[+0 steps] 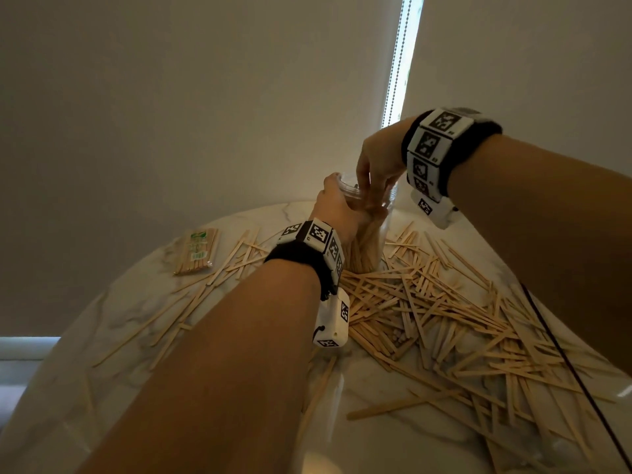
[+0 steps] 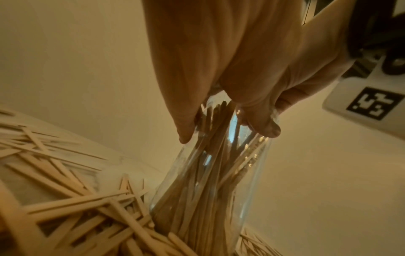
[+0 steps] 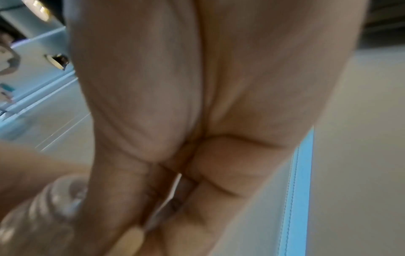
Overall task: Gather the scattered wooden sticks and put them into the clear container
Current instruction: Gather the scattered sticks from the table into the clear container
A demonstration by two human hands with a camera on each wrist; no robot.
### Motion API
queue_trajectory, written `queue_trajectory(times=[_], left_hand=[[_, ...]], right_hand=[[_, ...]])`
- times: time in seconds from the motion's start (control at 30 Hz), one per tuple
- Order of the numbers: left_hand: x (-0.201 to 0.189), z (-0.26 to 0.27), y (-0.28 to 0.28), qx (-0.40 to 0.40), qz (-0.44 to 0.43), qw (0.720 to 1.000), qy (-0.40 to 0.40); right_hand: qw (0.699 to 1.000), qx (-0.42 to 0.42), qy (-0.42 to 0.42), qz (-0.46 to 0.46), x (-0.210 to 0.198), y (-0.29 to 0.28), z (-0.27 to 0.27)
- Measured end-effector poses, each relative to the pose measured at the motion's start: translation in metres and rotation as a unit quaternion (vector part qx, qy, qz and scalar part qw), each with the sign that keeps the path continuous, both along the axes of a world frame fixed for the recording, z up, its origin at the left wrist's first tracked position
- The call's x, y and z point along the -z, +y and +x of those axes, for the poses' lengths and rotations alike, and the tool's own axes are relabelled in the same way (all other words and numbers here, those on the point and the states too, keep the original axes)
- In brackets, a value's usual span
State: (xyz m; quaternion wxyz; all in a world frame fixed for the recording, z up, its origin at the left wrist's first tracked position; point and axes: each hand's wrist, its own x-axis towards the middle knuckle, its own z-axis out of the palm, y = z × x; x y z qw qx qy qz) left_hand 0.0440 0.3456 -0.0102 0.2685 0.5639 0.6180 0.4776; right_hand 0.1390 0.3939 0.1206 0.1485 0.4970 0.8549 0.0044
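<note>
The left hand [image 1: 337, 208] is wrapping its grip around the upper wall of the clear container [image 1: 383, 227], which is standing on the worktop [image 1: 239, 388] leaning a little, its mouth facing up. The right hand [image 1: 378, 165] is reaching down from directly above that mouth, its fingers [image 2: 186, 126] pressed together inside the rim on the tops of the sticks [image 2: 197, 199] standing lengthwise in the container. The scattered wooden sticks [image 1: 427, 309] are lying flat, crisscrossed, mostly on the near and right sides of the container, so the right hand is judged better placed for the next handful

Right hand [image 1: 378, 165] fingertips hidden inside clear container [image 1: 383, 213]; right wrist view blurred, its grip indistinct.
</note>
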Motion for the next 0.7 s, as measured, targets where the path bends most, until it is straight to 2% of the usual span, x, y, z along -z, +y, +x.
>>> queue_trajectory(times=[0.13,0.23,0.33,0.47,0.53,0.6,0.7], left_hand=[[0.001,-0.001,0.002,0.005,0.002,1.000,-0.005],[0.002,-0.001,0.003,0.003,0.005,1.000,-0.002],[0.005,-0.002,0.006,0.005,-0.001,1.000,-0.004],[0.002,-0.002,0.003,-0.002,-0.012,1.000,0.014],[-0.003,0.000,-0.002,0.001,-0.017,1.000,0.001],[-0.008,0.000,-0.005,0.003,-0.029,1.000,-0.010],[-0.019,0.004,-0.022,-0.005,-0.066,0.998,0.019]], right_hand=[[0.996,-0.045,0.039,0.059,0.019,0.002,-0.008],[0.991,-0.014,0.117,0.055,0.017,0.007,-0.006],[0.995,0.012,0.095,0.020,0.009,0.009,-0.003],[0.997,-0.029,0.070,0.024,0.016,0.001,-0.002],[0.986,-0.026,0.155,0.061,0.017,-0.008,0.005],[0.956,0.000,0.263,0.133,0.012,-0.024,0.019],[0.916,0.007,0.339,0.216,0.007,-0.061,0.049]])
